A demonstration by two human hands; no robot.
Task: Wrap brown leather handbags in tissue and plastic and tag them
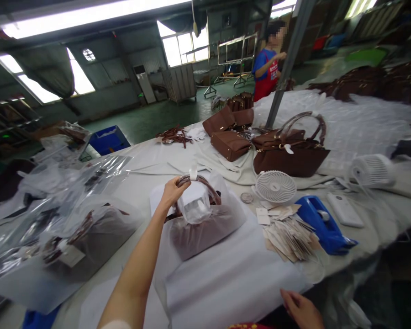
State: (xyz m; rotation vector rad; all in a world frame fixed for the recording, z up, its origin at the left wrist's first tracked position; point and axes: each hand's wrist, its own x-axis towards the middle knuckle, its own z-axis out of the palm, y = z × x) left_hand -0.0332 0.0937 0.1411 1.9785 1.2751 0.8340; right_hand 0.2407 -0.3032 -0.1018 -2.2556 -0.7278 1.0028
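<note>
My left hand point(174, 191) is closed round the wrapped handles of a brown handbag point(195, 235), which sits in a translucent plastic bag on the table. A white tag and clear plastic packing hang between the handles. The open part of the plastic bag point(222, 278) lies flat towards me. At its near right edge is my right hand point(301, 308), fingers bent with the tips close together; whether they pinch the plastic is too unclear to make out.
Bagged handbags point(99, 242) stand at left. Beyond are brown handbags point(291, 157) and a metal post point(289, 64). At right lie a white fan point(276, 186), paper tags point(289, 233), a blue tape dispenser point(324, 224) and a phone point(345, 210). A person point(267, 68) stands at the back.
</note>
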